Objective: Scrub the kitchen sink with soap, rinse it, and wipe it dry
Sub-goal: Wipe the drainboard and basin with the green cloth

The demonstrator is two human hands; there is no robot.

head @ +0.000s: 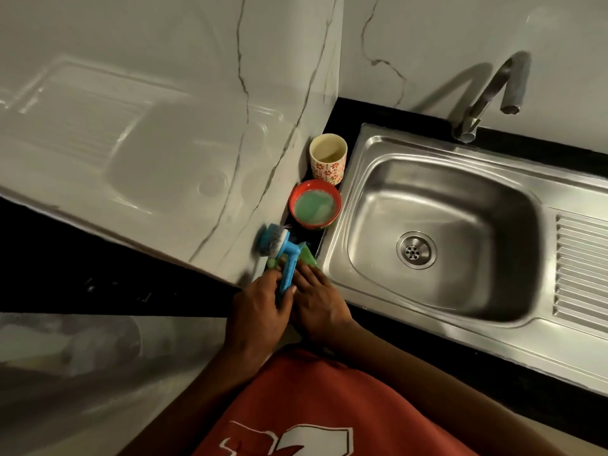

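Barely started, I judge: my left grip [260, 307] is clamped on the brush [283, 255], and my right grip [316, 297] lies flat, fingers straight, on the sponge [308, 256]. The soap bowl [291, 201] sits just beyond both. The sink [444, 205], right of them, looks dry and unscrubbed.

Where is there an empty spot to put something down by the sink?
The ribbed drainboard right of the sink basin is bare, and the basin itself holds nothing. The narrow black strip left of the sink is crowded: cup, red bowl, blue brush, green sponge, left hand and right hand.
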